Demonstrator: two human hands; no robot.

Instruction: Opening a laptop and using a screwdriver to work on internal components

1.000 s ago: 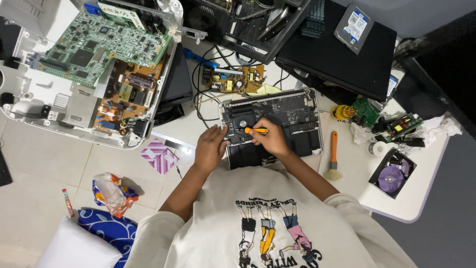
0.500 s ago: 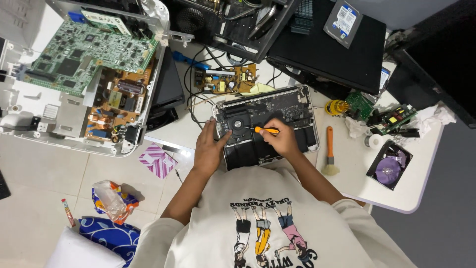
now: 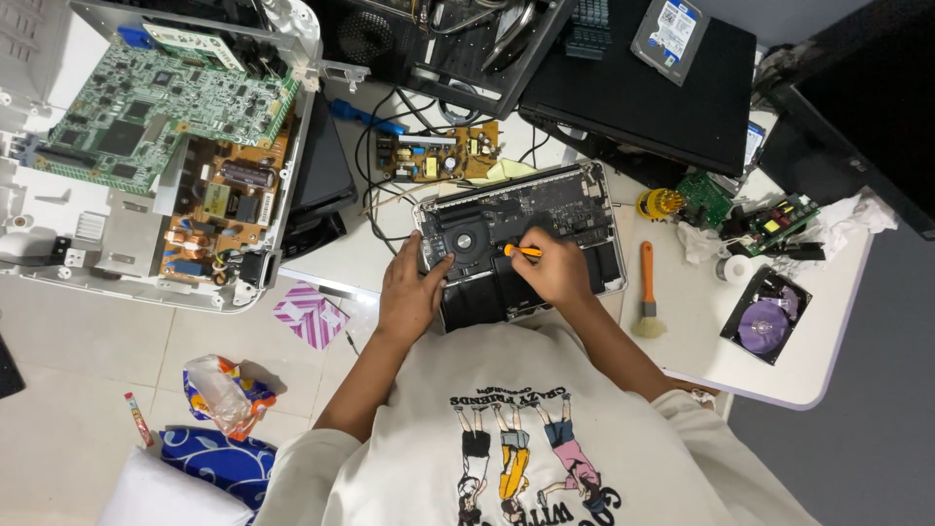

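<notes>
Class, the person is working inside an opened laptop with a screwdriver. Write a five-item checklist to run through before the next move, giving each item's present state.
1. Left hand braces the laptop at its left edge: ok.
2. Right hand grips the orange screwdriver: ok.
3. Screwdriver tip seated in a screw: cannot tell, too small.
4. Laptop lies fully on the table: ok.
5. Brush lies apart from the right hand, on the table: ok.
</notes>
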